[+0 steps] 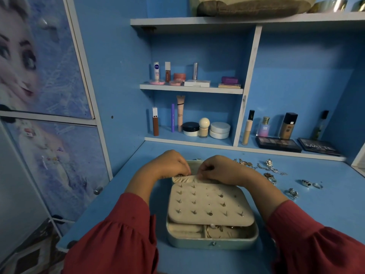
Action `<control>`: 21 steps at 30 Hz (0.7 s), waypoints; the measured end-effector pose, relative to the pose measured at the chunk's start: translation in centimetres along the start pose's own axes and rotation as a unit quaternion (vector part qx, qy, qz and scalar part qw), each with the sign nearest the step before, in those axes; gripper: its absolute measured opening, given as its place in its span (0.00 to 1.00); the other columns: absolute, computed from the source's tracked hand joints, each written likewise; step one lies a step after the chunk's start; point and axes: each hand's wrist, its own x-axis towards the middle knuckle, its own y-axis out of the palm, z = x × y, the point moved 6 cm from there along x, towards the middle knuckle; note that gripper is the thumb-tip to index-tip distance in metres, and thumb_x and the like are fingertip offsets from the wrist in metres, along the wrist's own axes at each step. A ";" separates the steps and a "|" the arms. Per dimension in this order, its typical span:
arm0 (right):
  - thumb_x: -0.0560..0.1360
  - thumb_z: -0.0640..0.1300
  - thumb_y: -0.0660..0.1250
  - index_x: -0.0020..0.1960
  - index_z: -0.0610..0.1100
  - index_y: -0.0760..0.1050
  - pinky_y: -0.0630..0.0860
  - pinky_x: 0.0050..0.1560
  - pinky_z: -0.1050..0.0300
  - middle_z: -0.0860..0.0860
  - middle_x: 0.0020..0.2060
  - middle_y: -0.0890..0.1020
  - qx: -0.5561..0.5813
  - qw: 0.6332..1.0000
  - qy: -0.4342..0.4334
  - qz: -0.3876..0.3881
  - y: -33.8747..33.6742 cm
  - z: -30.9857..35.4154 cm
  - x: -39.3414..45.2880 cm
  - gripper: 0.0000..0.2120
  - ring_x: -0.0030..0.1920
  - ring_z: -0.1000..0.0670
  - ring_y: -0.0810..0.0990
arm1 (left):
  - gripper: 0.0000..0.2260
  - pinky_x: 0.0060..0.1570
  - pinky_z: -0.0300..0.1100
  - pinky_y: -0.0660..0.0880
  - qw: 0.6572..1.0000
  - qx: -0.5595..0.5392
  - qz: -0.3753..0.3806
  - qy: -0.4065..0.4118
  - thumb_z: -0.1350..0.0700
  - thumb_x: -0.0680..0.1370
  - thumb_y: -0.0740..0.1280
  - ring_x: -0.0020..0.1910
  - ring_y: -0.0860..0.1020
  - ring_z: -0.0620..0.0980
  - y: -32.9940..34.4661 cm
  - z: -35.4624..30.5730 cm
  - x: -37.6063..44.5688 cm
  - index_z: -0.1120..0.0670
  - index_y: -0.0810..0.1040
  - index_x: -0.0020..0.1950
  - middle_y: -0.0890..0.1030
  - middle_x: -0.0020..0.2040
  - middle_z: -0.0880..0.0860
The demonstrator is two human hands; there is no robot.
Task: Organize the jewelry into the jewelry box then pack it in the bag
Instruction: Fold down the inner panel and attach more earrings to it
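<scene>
Both your hands, left hand (169, 165) and right hand (221, 171), pinch the gathered pocket (182, 178) of the jewelry box (212, 241); earring studs (194, 202) placed, rings (308, 183) and chains (270, 167) left on table (316, 210), bag not packed.

Blue desk (308, 218) with blue shelving behind. Upper small shelf (191, 89): Nivea tube (156, 71), lip gloss (167, 72), pink jar (179, 76), white flat box (197, 83), purple case (229, 79). Lower shelf: brown tube (155, 121), purple pencil (172, 118), peach tube (180, 112), black-lidded jar (190, 129), round-topped bottle (204, 127), white jar (219, 130). Right bay: concealer (248, 127), perfume bottle (264, 126), foundation bottle (288, 125), two dark palettes (278, 144), one marked MATTE (318, 148). Cupboard doors (49, 80) left, printed with a cartoon figure. Brown pouch (254, 6) on top shelf.
</scene>
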 end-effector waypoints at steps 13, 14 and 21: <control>0.73 0.54 0.70 0.51 0.48 0.80 0.69 0.41 0.66 0.56 0.42 0.79 0.010 1.000 -0.013 -0.011 0.7 0.4 0.4 0.12 0.43 0.58 0.75 | 0.25 0.60 0.53 0.73 0.996 0.055 -0.070 -0.029 0.32 0.75 0.59 0.54 0.76 0.50 -1.2 2.4 0.8 0.48 0.81 0.29 0.82 0.41 0.46; 0.73 0.55 0.70 0.51 0.48 0.80 0.68 0.41 0.66 0.57 0.41 0.78 0.009 1.000 -0.015 -0.006 1.0 0.6 0.5 0.13 0.43 0.59 0.75 | 0.26 0.60 0.53 0.73 0.995 0.062 -0.065 -0.033 0.32 0.75 0.58 0.54 0.75 0.50 -1.2 2.5 0.9 0.48 0.81 0.28 0.82 0.40 0.47; 0.75 0.54 0.67 0.52 0.46 0.81 0.68 0.40 0.69 0.57 0.41 0.78 -0.014 0.999 -0.039 0.006 1.7 1.3 0.8 0.12 0.41 0.60 0.75 | 0.28 0.57 0.45 0.71 0.998 0.036 -0.038 -0.037 0.35 0.77 0.57 0.49 0.76 0.47 -0.7 1.9 0.6 0.52 0.82 0.29 0.79 0.38 0.49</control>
